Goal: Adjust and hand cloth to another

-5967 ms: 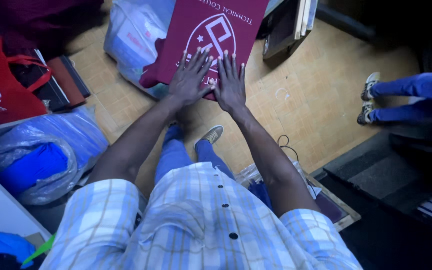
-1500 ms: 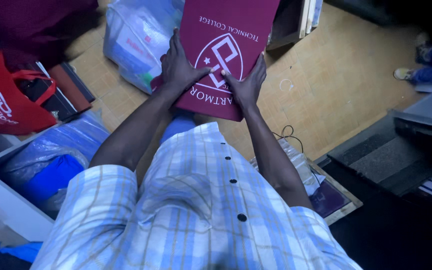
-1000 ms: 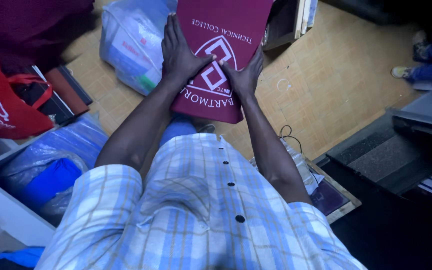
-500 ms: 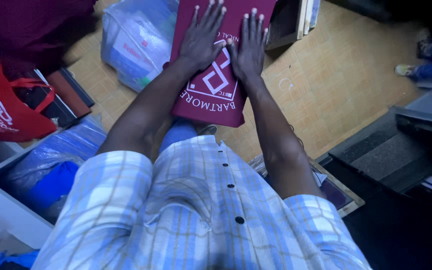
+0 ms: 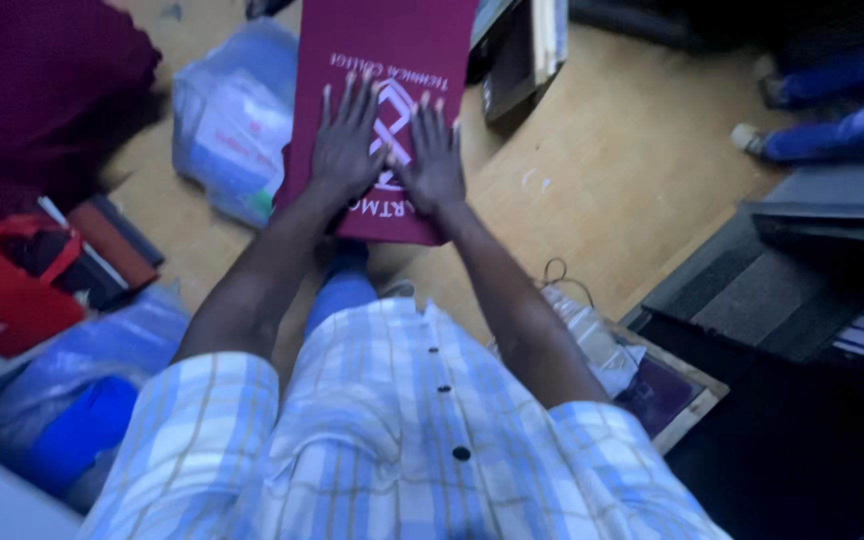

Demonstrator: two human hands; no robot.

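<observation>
My head view was dim with a bluish cast, softly motion-blurred throughout; the right side and lower corner sank into shadow.

Bare wooden floor [image 5: 602,190] lay open right of maroon bag [image 5: 387,90]; clear plastic bag [image 5: 227,120] crowded left; books, perhaps, [image 5: 517,50] blocked beyond.

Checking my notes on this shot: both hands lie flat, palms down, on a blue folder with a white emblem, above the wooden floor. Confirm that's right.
One detail is off: the folder is maroon, not blue. The head view shows the left hand and right hand flat, palms down, on the maroon folder with its white emblem, above the wooden floor.
</observation>
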